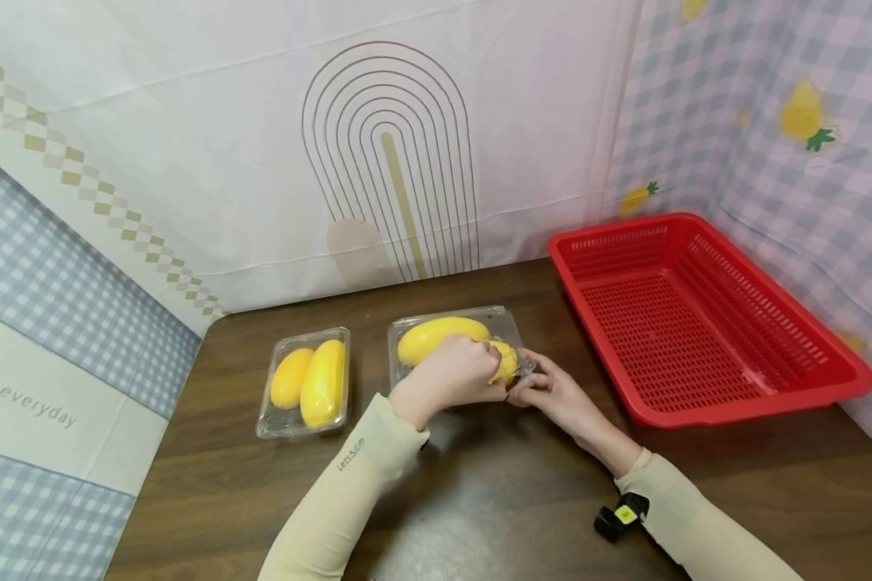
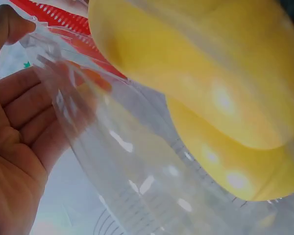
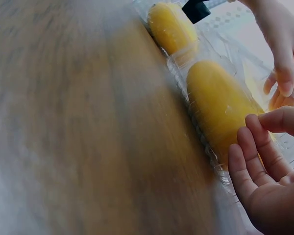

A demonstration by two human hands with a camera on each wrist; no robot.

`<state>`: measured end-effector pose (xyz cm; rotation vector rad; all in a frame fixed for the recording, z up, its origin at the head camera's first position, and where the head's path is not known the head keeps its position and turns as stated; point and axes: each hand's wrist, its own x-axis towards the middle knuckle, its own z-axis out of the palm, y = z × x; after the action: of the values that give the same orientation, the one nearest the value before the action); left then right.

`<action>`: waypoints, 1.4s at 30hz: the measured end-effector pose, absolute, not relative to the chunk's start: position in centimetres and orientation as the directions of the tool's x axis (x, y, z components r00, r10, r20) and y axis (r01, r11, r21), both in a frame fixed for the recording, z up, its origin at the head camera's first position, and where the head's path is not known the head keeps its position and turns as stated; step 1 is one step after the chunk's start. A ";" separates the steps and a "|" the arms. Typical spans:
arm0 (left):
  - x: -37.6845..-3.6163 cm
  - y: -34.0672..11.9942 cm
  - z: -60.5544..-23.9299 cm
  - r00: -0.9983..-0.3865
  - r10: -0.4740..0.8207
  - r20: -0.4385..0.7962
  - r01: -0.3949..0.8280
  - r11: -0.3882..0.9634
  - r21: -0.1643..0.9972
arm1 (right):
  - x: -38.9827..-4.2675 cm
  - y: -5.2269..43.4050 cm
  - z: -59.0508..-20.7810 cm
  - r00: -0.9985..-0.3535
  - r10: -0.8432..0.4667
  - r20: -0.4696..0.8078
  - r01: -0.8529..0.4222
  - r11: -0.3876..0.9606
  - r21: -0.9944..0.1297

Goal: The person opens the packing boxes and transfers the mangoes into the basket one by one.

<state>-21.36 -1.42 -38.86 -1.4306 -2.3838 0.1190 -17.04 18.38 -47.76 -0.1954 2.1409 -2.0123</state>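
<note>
A clear plastic container (image 1: pixel 509 323) with smooth, oblong yellow fruit (image 1: pixel 443 335) inside lies in the middle of the table. My left hand (image 1: pixel 454 371) reaches across its front to the right end. There the left thumb and fingers hold the thin clear plastic edge (image 2: pixel 54 73), with the fingers showing through it. At the container's right front corner my right hand (image 1: pixel 552 395) pinches the rim between thumb and fingertips. In the right wrist view the right fingers (image 3: pixel 255 147) lie close against one fruit (image 3: pixel 218 103). The left forearm hides part of the container.
To the left stands a second clear container (image 1: pixel 283 424) with two yellow fruits (image 1: pixel 323 383). A red slotted plastic basket (image 1: pixel 625 387) sits at the right of the brown wooden table (image 1: pixel 523 500). Patterned cloth walls (image 1: pixel 538 121) rise behind the table.
</note>
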 end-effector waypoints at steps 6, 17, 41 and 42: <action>-21.2 -1.4 -39.9 -0.379 0.866 0.327 0.802 0.483 -0.351 | -17.1 18.3 -47.9 -0.977 -0.202 -0.070 0.060 0.057 -0.997; -21.0 -2.5 -40.4 -0.406 0.853 0.328 0.756 0.515 -0.404 | -17.0 18.1 -48.1 -0.979 -0.200 -0.035 0.038 -0.011 -0.999; -20.4 -5.3 -40.9 -0.483 0.780 0.398 0.712 0.615 -0.339 | -17.1 17.9 -47.9 -0.980 -0.198 -0.024 0.020 0.020 -1.000; -20.5 -5.4 -41.0 -0.466 0.779 0.419 0.706 0.613 -0.355 | -17.0 17.9 -47.9 -0.980 -0.196 -0.023 0.019 0.022 -1.000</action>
<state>-20.53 -5.36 -41.04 -1.1670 -2.2898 0.1771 -17.05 17.87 -47.89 -0.1869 2.1290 -2.0863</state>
